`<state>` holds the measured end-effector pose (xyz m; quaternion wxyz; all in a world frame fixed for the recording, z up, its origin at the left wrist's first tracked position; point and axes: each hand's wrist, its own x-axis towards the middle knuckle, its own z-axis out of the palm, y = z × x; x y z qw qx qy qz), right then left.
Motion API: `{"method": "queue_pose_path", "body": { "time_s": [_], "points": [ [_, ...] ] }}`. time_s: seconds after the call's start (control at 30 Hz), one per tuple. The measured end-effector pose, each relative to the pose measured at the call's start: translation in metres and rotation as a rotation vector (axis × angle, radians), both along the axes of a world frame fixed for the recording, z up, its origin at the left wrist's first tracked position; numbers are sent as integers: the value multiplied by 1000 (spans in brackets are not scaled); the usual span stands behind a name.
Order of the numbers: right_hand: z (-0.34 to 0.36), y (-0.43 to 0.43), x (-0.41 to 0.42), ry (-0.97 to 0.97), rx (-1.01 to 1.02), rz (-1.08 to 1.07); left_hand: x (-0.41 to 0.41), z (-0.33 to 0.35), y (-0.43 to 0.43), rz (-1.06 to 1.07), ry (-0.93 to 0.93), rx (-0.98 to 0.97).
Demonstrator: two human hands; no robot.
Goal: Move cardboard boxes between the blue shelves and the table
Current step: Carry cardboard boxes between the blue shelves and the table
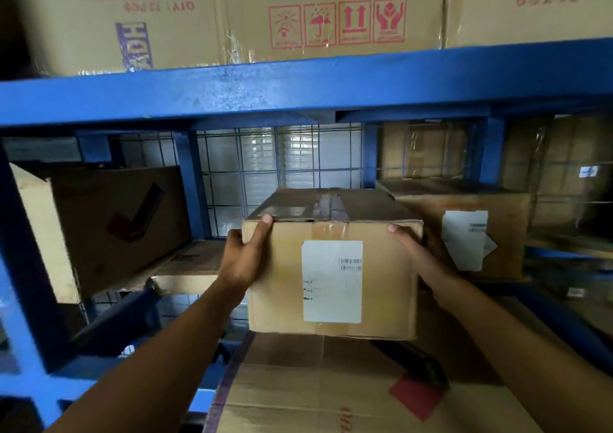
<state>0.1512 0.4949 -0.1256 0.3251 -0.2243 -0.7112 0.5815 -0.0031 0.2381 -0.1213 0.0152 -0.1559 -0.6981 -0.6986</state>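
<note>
A small brown cardboard box (331,266) with a white label on its front is at the middle of the view, level with the middle bay of the blue shelves (265,91). My left hand (245,253) grips its left side, thumb over the top front edge. My right hand (421,253) grips its right side the same way. The box's underside is hidden, so I cannot tell whether it rests on anything. A flat cardboard box (331,393) with red marks lies right below it.
A tilted brown box (112,227) leans in the left bay. Another labelled box (471,230) stands close on the right, just behind my right hand. Large printed cartons (325,11) fill the upper shelf. Wire mesh (265,167) backs the bay.
</note>
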Motion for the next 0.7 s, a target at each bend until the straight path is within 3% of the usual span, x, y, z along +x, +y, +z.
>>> {"method": "queue_pose_path", "body": {
  "time_s": [0.23,0.47,0.7],
  "points": [
    [27,13,-28,-107,-94,-22,-37,29,10,-216,3,-139],
    [28,22,-63,-110,-86,59,-68,18,9,-214,11,-90],
    [39,-3,-94,-53,-70,241,-58,34,-45,-53,-16,-86]
  ]
}}
